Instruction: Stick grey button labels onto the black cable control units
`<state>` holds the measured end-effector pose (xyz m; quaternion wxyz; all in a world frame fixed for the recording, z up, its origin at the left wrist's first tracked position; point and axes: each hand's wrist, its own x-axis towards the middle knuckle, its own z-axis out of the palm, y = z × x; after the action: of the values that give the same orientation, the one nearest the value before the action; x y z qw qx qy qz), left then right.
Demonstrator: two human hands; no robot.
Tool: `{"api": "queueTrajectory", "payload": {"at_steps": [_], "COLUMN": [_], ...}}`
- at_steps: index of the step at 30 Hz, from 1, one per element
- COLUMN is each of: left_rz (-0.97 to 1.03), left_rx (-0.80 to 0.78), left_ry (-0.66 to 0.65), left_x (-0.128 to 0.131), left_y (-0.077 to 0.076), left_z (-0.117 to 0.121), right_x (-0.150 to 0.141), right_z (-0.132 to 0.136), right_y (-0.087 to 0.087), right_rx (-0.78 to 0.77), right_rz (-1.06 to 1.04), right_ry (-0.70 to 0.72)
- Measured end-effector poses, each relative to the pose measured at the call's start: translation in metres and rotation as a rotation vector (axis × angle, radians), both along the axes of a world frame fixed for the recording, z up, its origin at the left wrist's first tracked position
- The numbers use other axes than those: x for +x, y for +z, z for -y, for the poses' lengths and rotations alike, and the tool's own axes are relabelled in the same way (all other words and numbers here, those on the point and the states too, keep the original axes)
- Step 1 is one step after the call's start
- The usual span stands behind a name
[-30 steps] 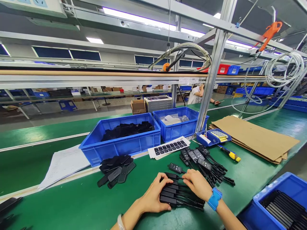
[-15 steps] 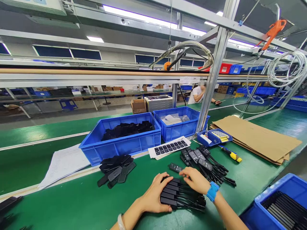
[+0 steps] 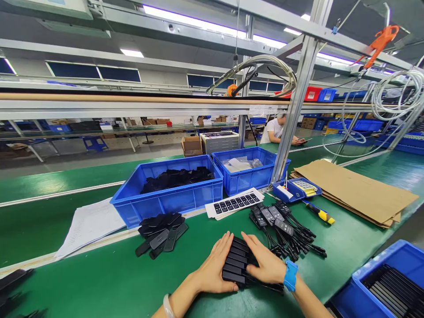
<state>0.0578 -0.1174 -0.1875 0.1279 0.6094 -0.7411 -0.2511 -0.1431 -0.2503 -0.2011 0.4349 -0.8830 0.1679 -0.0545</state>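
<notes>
Several slim black cable modules [image 3: 236,261] lie side by side in a row on the green bench, with their leads running to the right. My left hand [image 3: 212,270] is closed round the row's left ends, fingers at the far side and thumb at the near side. From the right, my right hand [image 3: 266,263] clasps the same row, its thumb over the modules and its fingers at the far end; it hides most of the leads. Just beyond it lies a loose pile of labelled cable modules [image 3: 283,226]. A sheet of black labels [image 3: 236,203] is behind the row.
Black flat pieces [image 3: 170,240] lie left of my hands. Behind stand a blue bin [image 3: 172,199] of black parts and a blue bin [image 3: 247,179] with bags. A screwdriver [image 3: 320,213] and cardboard sheets [image 3: 351,190] lie right, above a blue crate [image 3: 361,282]. A person [image 3: 273,131] sits beyond.
My right hand has moved left and nearer onto the row, and the single labelled module by its fingers now lines up at the row's far end. My left hand keeps its place.
</notes>
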Motion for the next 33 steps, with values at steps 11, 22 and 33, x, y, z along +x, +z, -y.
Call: {"api": "queueTrajectory", "payload": {"at_steps": [11,22,33], "left_rz": [-0.516,-1.692,-1.692], "left_rx": [0.009,-0.028,0.025], "left_ry": [0.165,0.829,1.183], "left_x": [-0.008,-0.098,-0.07], "left_y": [0.012,0.006,0.056], "left_z": [-0.002,0.023,0.047], "right_x": [0.014,0.015,-0.006], "right_z": [-0.041,-0.032,-0.006], "right_y": [-0.003,0.0,-0.025], "right_rx": [-0.124,0.207,0.162], "right_rz": [-0.107,0.305,0.23], "right_ry": [-0.144,-0.246,-0.308]}}
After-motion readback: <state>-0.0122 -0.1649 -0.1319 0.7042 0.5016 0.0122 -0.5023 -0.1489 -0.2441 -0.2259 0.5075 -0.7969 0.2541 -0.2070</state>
